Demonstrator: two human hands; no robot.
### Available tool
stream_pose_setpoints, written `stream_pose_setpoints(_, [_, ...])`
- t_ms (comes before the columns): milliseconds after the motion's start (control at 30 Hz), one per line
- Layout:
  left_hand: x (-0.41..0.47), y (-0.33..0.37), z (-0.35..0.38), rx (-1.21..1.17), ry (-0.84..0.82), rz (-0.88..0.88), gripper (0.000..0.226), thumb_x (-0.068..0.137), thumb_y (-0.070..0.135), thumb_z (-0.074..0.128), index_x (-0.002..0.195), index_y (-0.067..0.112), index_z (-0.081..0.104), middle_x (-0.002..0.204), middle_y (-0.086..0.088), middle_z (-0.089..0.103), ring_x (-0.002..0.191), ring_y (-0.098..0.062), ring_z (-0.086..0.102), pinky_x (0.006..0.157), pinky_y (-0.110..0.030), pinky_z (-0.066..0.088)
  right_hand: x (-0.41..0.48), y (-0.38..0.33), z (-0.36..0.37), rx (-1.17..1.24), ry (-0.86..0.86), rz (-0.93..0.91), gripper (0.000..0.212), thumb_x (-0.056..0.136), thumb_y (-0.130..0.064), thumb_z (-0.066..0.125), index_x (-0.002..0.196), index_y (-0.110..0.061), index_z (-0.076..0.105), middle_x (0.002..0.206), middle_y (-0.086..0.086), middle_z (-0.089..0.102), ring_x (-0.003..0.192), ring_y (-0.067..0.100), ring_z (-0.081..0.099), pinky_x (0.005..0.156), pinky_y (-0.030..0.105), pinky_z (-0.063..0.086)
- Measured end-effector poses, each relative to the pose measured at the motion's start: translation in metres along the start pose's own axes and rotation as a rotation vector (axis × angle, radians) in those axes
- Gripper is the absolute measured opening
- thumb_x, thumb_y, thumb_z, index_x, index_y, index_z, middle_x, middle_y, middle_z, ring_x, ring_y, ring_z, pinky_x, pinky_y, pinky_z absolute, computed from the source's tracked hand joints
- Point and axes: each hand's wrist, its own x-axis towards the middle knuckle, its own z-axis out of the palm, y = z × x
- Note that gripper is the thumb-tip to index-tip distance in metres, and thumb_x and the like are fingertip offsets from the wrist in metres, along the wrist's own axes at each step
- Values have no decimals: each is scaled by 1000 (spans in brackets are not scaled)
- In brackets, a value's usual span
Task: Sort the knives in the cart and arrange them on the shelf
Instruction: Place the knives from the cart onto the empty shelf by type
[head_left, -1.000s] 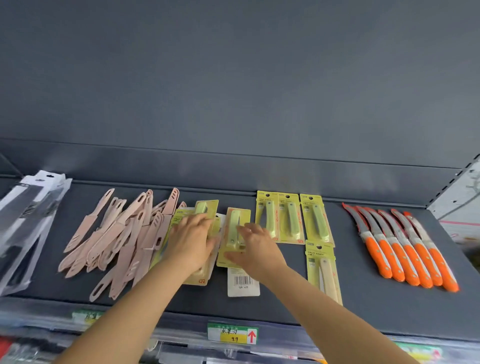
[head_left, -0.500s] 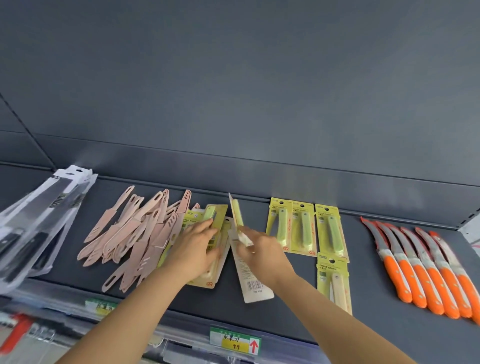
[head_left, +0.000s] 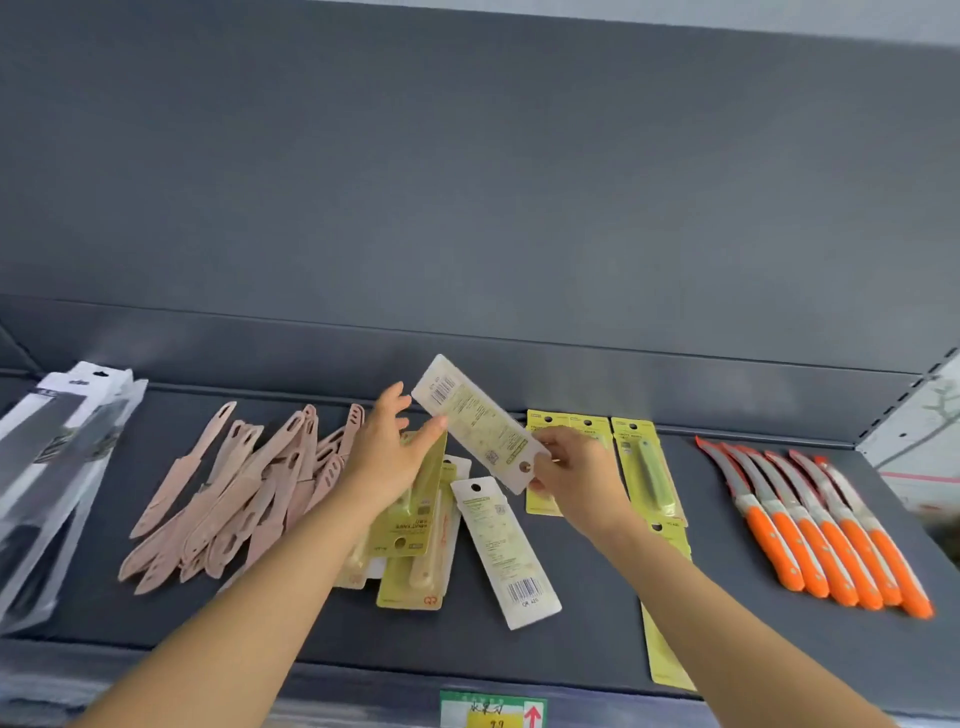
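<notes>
**Desk:** How far along does it look?

**Me:** Going from the left on my feed: the boxed knives lean at the end of the shelf. The pink sheathed knives lie in a loose heap, not lined up. My left hand lies over the muddled stack of yellow carded knives, fingers straight, gripping nothing. My right hand pinches one carded knife by its hang-hole end, raised above the shelf with its back showing.

**Desk:** And further right?

**Me:** The green-handled cards sit in a row and the orange-handled knives are neatly ranked. I'd judge it roughly half done, with the heap and the stack left to do. The cart is out of view
</notes>
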Motion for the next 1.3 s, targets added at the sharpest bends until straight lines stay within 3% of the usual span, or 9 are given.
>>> stream_pose_setpoints(167, [25, -1, -22, -166, -24, 100, 23, 85, 15, 67, 107, 12, 63, 105, 0, 69, 86, -9, 67, 76, -33, 57, 11, -11, 3, -95, 125, 17, 21, 92, -7, 48, 103, -13, 64, 101, 3, 70, 84, 25, 65, 71, 35, 53])
stream_pose_setpoints(300, [30, -1, -27, 14, 76, 395, 4, 83, 14, 69, 86, 13, 66, 86, 8, 66, 74, -5, 64, 62, -24, 54, 12, -3, 5, -80, 324, 215, 34, 90, -9, 52, 123, -14, 57, 118, 1, 63, 105, 15, 58, 81, 22, 40])
stream_pose_setpoints(500, [38, -14, 2, 347, -1, 816, 18, 85, 30, 56, 82, 17, 68, 79, 5, 63, 58, -18, 61, 44, -32, 50, -20, 17, 15, -308, 290, 266, 33, 91, -9, 51, 121, -19, 61, 129, -2, 57, 113, 15, 56, 87, 20, 42])
stream_pose_setpoints(567, [37, -17, 14, 480, -51, 950, 2, 78, 20, 69, 79, 18, 69, 76, 5, 64, 50, -19, 60, 36, -30, 47, -33, 20, 21, -358, 205, 250, 31, 91, -17, 56, 121, -22, 61, 128, -5, 57, 106, 12, 58, 80, 15, 41])
stream_pose_setpoints(633, [32, -17, 24, 586, -89, 1060, 22, 62, 8, 82, 76, 19, 70, 73, 6, 64, 47, -16, 58, 33, -25, 43, -43, 23, 29, -401, 76, 226, 41, 86, -32, 63, 126, -23, 58, 128, -7, 55, 110, 9, 55, 83, 13, 38])
stream_pose_setpoints(833, [35, -20, 46, 837, -291, 989, 43, 33, 6, 89, 65, 21, 65, 67, 5, 59, 38, -14, 52, 28, -21, 33, -54, 24, 41, -462, -121, 190, 77, 71, -47, 74, 138, -31, 41, 138, -11, 40, 128, 16, 34, 102, 29, 36])
stream_pose_setpoints(900, [31, -19, 47, 859, -378, 948, 39, 44, 13, 90, 75, 23, 68, 78, 6, 62, 48, -14, 59, 32, -26, 42, -55, 22, 40, -479, -142, 168, 80, 70, -49, 75, 140, -30, 40, 137, -10, 37, 127, 17, 32, 104, 30, 35])
stream_pose_setpoints(1033, [25, -17, 47, 832, -558, 770, 35, 92, 34, 53, 124, 19, 56, 130, 5, 50, 107, -21, 58, 81, -37, 50, -59, 19, 45, -643, -204, 150, 78, 73, -51, 70, 140, -21, 40, 134, -4, 35, 124, 20, 31, 104, 32, 35])
stream_pose_setpoints(1300, [9, 0, 50, 734, -565, 566, 42, 93, 41, 49, 131, 24, 52, 138, 8, 48, 121, -15, 49, 94, -33, 44, -70, 19, 9, -679, -234, 152, 38, 92, -15, 47, 127, -26, 58, 124, 2, 54, 107, 25, 57, 86, 29, 48])
